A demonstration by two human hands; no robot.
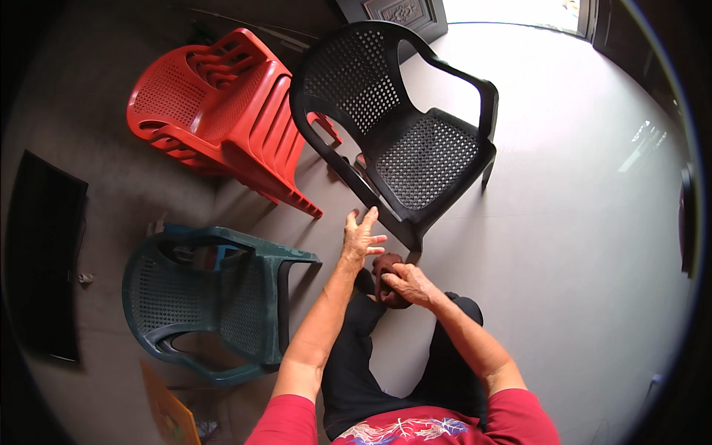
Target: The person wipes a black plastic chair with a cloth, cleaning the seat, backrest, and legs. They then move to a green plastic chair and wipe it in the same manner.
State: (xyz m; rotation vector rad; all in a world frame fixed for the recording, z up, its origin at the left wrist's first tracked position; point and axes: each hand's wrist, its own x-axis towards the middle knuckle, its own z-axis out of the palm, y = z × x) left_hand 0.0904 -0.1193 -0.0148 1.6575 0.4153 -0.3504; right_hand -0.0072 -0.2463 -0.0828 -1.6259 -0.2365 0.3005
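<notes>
A black plastic armchair (426, 159) with a perforated seat and back stands in front of me, at the top centre. My left hand (358, 239) reaches up toward its nearest arm, fingers spread, holding nothing. Its fingertips overlap the edge of that arm in the picture; I cannot tell whether they touch. In my right hand (412, 285) is a bunched dark brown cloth (389, 276), gripped just above my knees and below the chair's near leg.
To the upper left stands a stack of red plastic armchairs (252, 122). A dark green plastic armchair (248, 304) is close on my left. A black flat screen (46, 256) is at the far left. An orange-brown board (169, 404) lies lower left. At the top, a door (404, 15) stands by a bright doorway.
</notes>
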